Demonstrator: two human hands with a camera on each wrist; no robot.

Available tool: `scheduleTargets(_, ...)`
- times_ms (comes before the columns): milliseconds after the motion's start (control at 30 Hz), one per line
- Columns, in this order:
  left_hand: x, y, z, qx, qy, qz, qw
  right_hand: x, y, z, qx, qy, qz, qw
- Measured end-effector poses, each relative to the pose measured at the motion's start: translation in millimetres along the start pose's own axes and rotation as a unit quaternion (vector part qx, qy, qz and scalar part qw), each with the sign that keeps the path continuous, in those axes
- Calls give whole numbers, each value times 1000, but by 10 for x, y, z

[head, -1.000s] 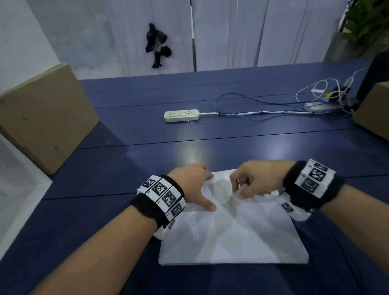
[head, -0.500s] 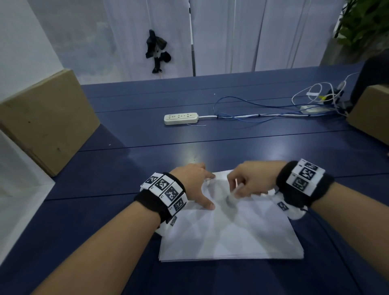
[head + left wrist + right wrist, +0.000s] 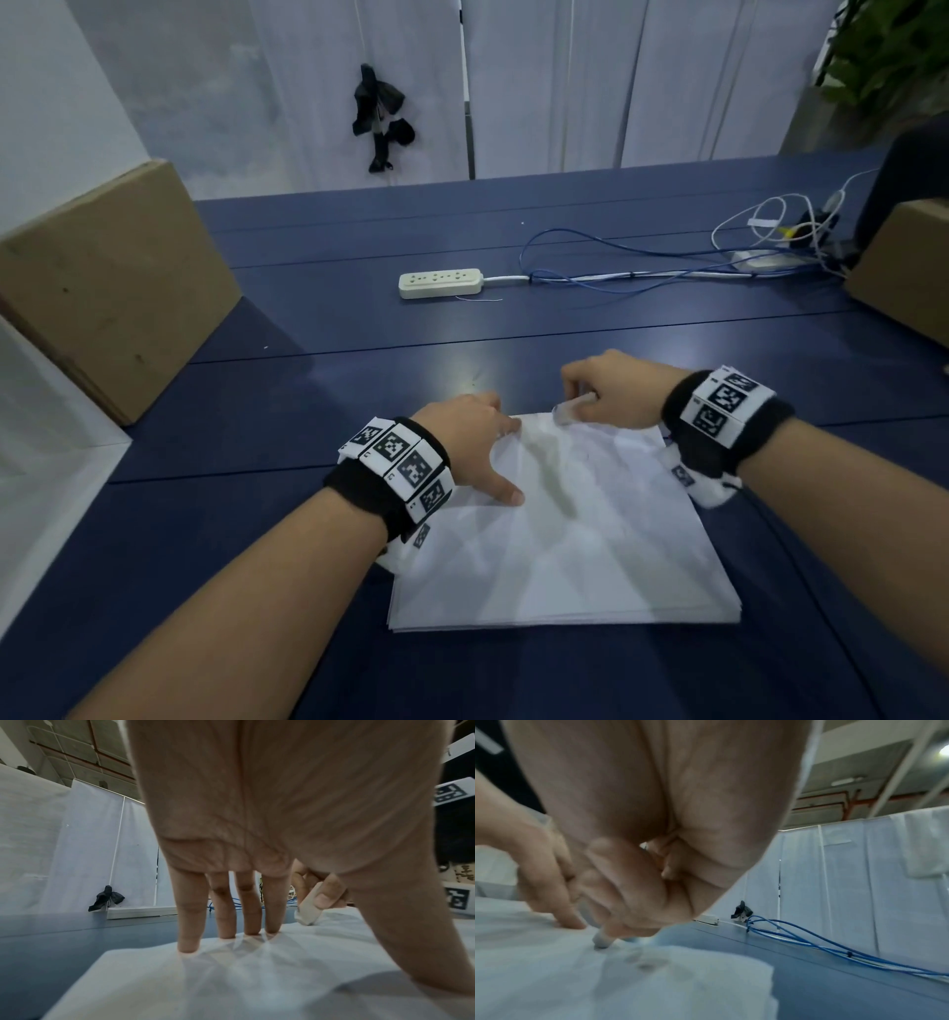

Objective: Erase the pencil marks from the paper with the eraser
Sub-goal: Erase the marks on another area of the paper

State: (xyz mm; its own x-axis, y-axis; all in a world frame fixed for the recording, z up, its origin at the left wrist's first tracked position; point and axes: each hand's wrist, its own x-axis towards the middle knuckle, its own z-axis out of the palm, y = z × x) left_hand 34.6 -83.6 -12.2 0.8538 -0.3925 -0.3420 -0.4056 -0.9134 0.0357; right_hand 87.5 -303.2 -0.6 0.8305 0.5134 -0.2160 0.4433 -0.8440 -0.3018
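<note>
A stack of white paper point(image 3: 590, 555) lies on the dark blue table point(image 3: 257, 462), close in front of me. My left hand point(image 3: 482, 447) lies spread on the sheet's upper left part, fingers point(image 3: 190, 923) straight and pressing the paper point(image 3: 231, 973) down. My right hand point(image 3: 606, 395) pinches a small white eraser point(image 3: 567, 411) between thumb and fingers, its tip on the paper's far edge. The left wrist view shows the eraser point(image 3: 308, 908) under the thumb, and in the right wrist view the eraser point(image 3: 602, 940) tip touches the paper point(image 3: 628, 983). Faint grey marks point(image 3: 585, 452) show near it.
A white power strip point(image 3: 440, 282) with blue and white cables point(image 3: 642, 267) lies farther back on the table. Cardboard boxes stand at the left point(image 3: 102, 288) and right point(image 3: 904, 272). White curtains point(image 3: 565, 82) close off the back, with a black object point(image 3: 380, 115) hanging on them.
My right hand has slid the eraser from the sheet's middle to its far edge. The left hand still presses the paper at the same spot.
</note>
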Motion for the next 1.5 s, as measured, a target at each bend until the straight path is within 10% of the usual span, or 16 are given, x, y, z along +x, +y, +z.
scheduleTargets(233,12,-16,34,-5,7,-2,1000,-319,-106,113,65,-196,-38,978)
scheduleTargets(433,-22,-2,20,-8,10,-1,1000,38,-15,39,-11,24,0,1000)
scheduleTargets(633,-24,2,24,-11,7,-5,1000,-288,-140,160,89,-200,-47,975)
scheduleTargets(833,-20,28,-8,-6,3,-2,1000,-46,-24,10,-16,14,8,1000)
scheduleTargets(1033,5,12,0,-12,-6,-5,1000,-289,-83,96,92,-211,-36,973)
scheduleTargets(1233,-6,17,-16,-16,-6,-5,1000,-36,21,-3,9,-1,32,999)
scheduleTargets(1433,19,2,7,-16,-3,-1,1000,-315,-100,96,87,-176,-32,980)
scheduleTargets(1500,17,13,-8,-14,-9,2,1000,-248,-97,59,48,-137,-23,989)
